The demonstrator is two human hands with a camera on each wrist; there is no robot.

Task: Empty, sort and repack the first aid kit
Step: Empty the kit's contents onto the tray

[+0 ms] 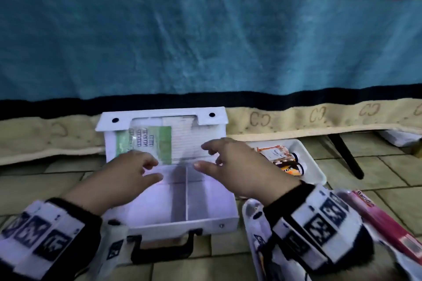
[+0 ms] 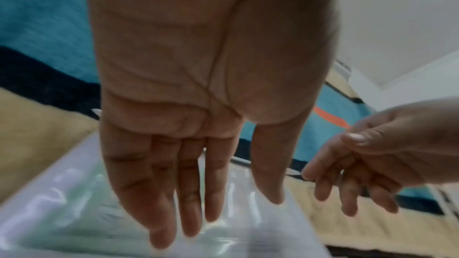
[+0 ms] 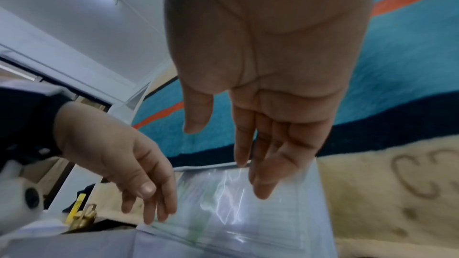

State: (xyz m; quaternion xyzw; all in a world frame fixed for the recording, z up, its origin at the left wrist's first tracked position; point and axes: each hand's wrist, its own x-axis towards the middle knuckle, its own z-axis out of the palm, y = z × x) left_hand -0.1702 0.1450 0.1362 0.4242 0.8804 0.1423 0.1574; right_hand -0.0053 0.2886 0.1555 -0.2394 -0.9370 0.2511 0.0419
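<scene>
The white first aid kit box (image 1: 226,223) lies open on the tiled floor, its divided compartments bare. Its lid (image 1: 164,121) stands upright against the bed, with a clear plastic sleeve (image 1: 159,143) holding a green-and-white paper (image 1: 164,141). My left hand (image 1: 134,173) hovers over the box's left half, fingers straight and relaxed, holding nothing. My right hand (image 1: 228,162) hovers over the right half close to the sleeve, fingers spread, also holding nothing. In the left wrist view my left hand (image 2: 198,193) is above the sleeve (image 2: 74,213). In the right wrist view my right hand (image 3: 248,154) is above the sleeve (image 3: 236,203).
A white tray (image 1: 317,166) at the right holds small bottles and packets (image 1: 280,159). A second tray (image 1: 249,212) and a pink-red tube box (image 1: 383,223) lie at the lower right. A striped blanket (image 1: 205,41) hangs behind. A black leg (image 1: 349,157) stands at the right.
</scene>
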